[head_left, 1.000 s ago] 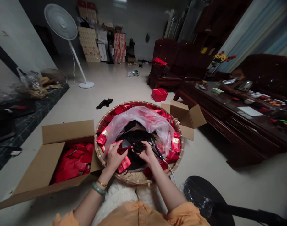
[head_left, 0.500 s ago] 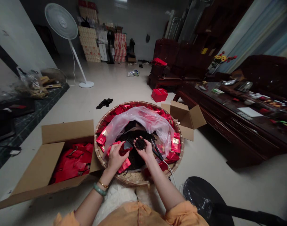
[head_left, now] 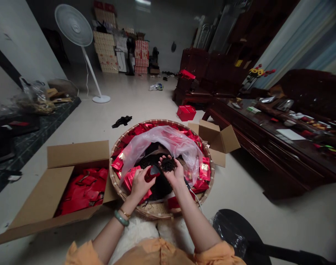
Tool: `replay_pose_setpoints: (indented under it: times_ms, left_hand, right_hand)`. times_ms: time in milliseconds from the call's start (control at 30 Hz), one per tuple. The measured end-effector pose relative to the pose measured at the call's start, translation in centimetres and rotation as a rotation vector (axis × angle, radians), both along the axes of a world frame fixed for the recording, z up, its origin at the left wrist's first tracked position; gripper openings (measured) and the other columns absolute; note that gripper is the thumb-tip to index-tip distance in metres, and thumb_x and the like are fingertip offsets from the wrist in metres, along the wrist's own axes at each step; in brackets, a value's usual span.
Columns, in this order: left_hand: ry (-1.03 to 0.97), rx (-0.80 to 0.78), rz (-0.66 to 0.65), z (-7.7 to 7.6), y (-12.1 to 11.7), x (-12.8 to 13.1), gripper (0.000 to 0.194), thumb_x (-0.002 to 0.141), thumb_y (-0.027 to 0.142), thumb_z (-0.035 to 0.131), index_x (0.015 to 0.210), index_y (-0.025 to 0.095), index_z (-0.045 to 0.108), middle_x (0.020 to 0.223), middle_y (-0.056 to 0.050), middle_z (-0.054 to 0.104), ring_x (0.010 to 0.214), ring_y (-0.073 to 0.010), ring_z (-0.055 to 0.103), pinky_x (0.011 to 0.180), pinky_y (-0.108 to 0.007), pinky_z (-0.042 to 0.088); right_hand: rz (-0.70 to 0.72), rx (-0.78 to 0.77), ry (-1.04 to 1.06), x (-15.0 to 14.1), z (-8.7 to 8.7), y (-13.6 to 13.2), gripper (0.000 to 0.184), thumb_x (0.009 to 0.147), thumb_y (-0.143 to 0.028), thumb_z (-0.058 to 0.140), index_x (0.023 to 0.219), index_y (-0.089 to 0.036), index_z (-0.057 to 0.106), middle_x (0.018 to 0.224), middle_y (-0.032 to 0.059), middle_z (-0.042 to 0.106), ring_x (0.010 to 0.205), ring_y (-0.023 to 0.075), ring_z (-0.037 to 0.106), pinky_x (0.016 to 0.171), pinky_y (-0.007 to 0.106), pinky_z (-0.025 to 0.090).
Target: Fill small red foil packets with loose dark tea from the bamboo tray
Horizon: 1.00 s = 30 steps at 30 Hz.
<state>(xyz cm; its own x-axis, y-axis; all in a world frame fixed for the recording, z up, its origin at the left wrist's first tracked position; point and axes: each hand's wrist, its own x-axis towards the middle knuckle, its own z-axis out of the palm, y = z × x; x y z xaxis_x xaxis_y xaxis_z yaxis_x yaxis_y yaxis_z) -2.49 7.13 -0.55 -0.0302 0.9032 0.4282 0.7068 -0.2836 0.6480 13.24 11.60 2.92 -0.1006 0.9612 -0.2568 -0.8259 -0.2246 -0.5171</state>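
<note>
Orange sleeves reach forward from the near edge, a green bangle on the left wrist. To the right lies a round black base, partly under clear plastic. Ahead, the left hand pinches a small red pouch between thumb and fingers, its greyish mouth showing. Just beside it, the right hand is palm up, loosely cupped with fingers slightly curled, carrying a clump of dark shreds. Both hands are over a round woven basket, where a pinkish translucent bag lies open around more dark material. Shiny red packets ring the bag. A black tool with a white cord is partly hidden behind the right forearm. Left of the basket, an open carton holds many red packets; a smaller open carton sits beyond its right side. Farther off stand a red box, a white fan and stacked cartons.
</note>
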Motion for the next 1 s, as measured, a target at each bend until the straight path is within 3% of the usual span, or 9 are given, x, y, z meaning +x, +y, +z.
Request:
replay_pose_setpoints:
  times_ms: [267, 1000]
  left_hand:
    - [0.036, -0.034, -0.003, 0.2, 0.5, 1.1, 0.048, 0.069, 0.028, 0.066, 0.115, 0.019, 0.058, 0.082, -0.005, 0.058, 0.080, -0.0200, 0.055, 0.072, -0.032, 0.050]
    - [0.036, -0.048, 0.006, -0.7, 0.8, 1.3, 0.058, 0.065, 0.024, 0.069, 0.121, 0.021, 0.055, 0.084, -0.005, 0.060, 0.084, -0.0212, 0.055, 0.076, -0.036, 0.050]
  right_hand:
    - [-0.107, 0.073, -0.050, -1.5, 1.9, -0.3, 0.018, 0.080, -0.031, 0.048, 0.083, -0.020, 0.061, 0.086, 0.0028, 0.070, 0.093, 0.0207, 0.064, 0.092, 0.044, 0.047]
    - [-0.224, 0.305, -0.450, -2.4, 2.0, -1.2, 0.041, 0.087, -0.049, 0.041, 0.090, -0.018, 0.068, 0.094, 0.0042, 0.070, 0.095, 0.0191, 0.061, 0.097, 0.037, 0.039]
